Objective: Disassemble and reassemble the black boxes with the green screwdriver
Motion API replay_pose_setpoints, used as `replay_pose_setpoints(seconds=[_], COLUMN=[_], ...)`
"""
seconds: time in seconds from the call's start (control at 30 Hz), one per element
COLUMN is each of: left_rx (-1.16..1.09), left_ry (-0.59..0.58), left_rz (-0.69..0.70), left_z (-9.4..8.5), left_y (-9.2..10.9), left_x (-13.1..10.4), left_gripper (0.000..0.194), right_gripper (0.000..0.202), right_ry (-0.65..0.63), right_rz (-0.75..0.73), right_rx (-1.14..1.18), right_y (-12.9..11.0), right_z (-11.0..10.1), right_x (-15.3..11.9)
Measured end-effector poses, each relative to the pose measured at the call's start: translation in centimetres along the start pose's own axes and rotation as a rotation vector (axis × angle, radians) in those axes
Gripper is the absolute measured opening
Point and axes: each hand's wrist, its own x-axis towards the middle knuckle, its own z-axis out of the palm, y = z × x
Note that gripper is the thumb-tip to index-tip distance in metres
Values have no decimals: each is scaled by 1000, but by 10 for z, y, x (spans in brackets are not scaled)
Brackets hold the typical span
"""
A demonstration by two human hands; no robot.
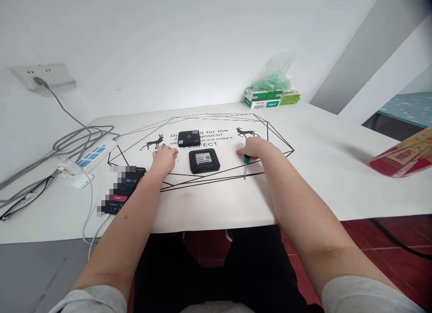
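My left hand [164, 159] rests palm down on the white table mat, thumb apart from the slightly bent fingers. A small dark spot shows at its fingertips, too small to name. In my right hand [254, 147] is a screwdriver, its green handle [247, 160] partly hidden under the fingers and its metal shaft pointing towards me. Between my hands lies an open black square case [204, 161] with a white label inside. Behind it sits a black square cover [189, 138] with small stickers, apart from both hands.
A phone [124, 189] with a lit screen lies left of my left forearm. Further left are a white power strip [96, 158] and tangled grey cables [70, 142]. Green-and-white boxes [263, 97] with a plastic bag stand at the back. A red-and-tan package [401, 153] is at right.
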Motion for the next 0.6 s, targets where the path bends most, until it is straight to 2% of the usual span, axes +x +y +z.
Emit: replay_pose_setpoints(seconds=[0.13,0.37,0.53,0.6], left_rx=[-19,15,32,52], left_ry=[29,51,64,38], left_rz=[-2,3,22,6], left_z=[1,2,-2,-4], left_y=[1,5,10,10], left_x=[3,5,3,3], left_gripper=[37,35,34,32], right_gripper=[47,60,58,54], right_ry=[66,141,269,286], right_rz=[-38,-70,-286,-280], right_rx=[5,27,-43,-97], right_y=[-11,-15,-33,-40], right_z=[7,13,22,24], right_x=[-3,1,-8,-13])
